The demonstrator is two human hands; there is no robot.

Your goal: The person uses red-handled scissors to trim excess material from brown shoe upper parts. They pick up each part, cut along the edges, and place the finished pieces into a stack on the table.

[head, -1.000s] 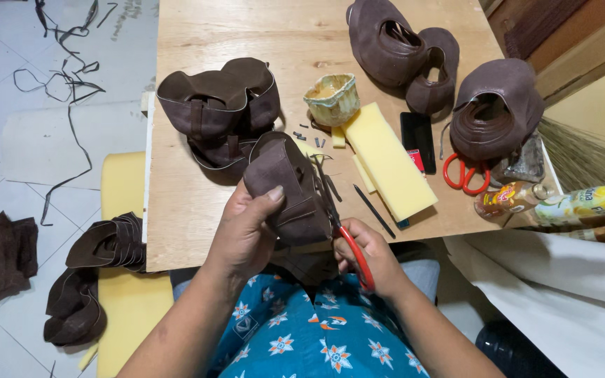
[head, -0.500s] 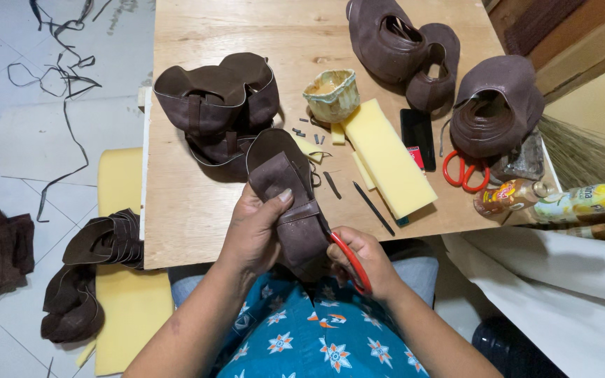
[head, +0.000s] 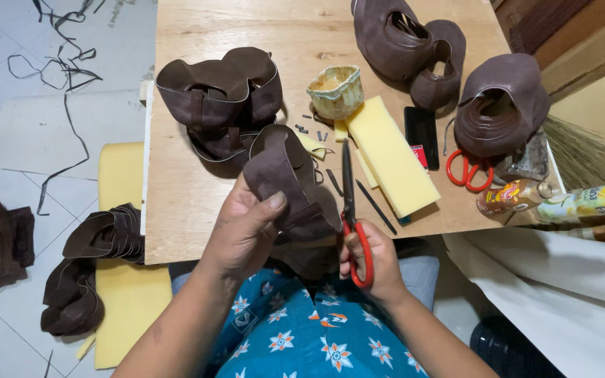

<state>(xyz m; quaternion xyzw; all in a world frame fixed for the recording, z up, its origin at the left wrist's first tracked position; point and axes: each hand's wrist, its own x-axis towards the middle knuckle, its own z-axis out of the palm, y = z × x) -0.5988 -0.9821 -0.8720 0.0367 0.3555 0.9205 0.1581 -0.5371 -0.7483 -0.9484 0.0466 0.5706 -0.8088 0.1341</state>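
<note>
The right hand (head: 376, 262) has swung the red-handled scissors (head: 351, 217) upright, off the brown leather piece (head: 288, 185). The left hand (head: 246, 231) still pinches it mid-frame, so the cut looks finished.

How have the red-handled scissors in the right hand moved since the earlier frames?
Yes. The red-handled scissors swung up: the blades, earlier hidden behind the brown leather piece, now point toward the yellow foam block.

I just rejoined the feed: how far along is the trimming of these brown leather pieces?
Done, apparently: shaped brown pieces are stacked on the table at upper left and upper right, and offcut strips litter the floor. In hand: the left hand grips one brown piece, and the right hand holds red-handled scissors beside it. Possibly left: a pile on the floor.
</note>
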